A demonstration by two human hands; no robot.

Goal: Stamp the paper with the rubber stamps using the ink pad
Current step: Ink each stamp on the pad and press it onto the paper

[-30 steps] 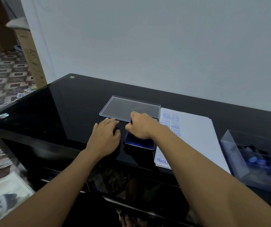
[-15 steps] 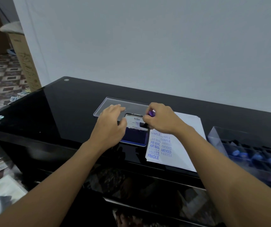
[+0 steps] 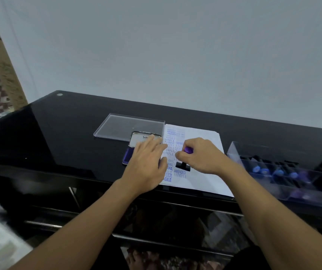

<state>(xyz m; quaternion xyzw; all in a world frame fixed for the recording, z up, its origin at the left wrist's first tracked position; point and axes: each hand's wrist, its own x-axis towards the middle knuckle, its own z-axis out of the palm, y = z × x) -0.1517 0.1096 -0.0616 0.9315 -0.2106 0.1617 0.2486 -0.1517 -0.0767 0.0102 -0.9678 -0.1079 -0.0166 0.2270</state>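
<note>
Right hand (image 3: 201, 157): fingers curled, pinching the purple knob of a rubber stamp (image 3: 187, 150). The stamp stands roughly upright over the paper (image 3: 203, 137), and its black base is down at the sheet, just above a printed "AMENDED / SAMPLE" mark. Whether it actually presses on the paper is unclear.

Left hand (image 3: 146, 162): released, fingers straight and slightly spread, palm down. It lies across the right part of the ink pad (image 3: 128, 156) and the paper's left margin, covering part of a column of blue imprints.

Ink pad: open, hinged lid up at the far side with a label partly readable, blue pad surface showing to the left of the left hand. It sits touching or just beside the paper's left edge.

Paper: white sheet near the front edge of the black glossy table (image 3: 68, 133), with rows of blue stamped words down its left side.

A clear plastic lid (image 3: 127, 125) lies flat behind the ink pad. A clear box (image 3: 273, 170) at right holds more stamps with blue and purple knobs.
</note>
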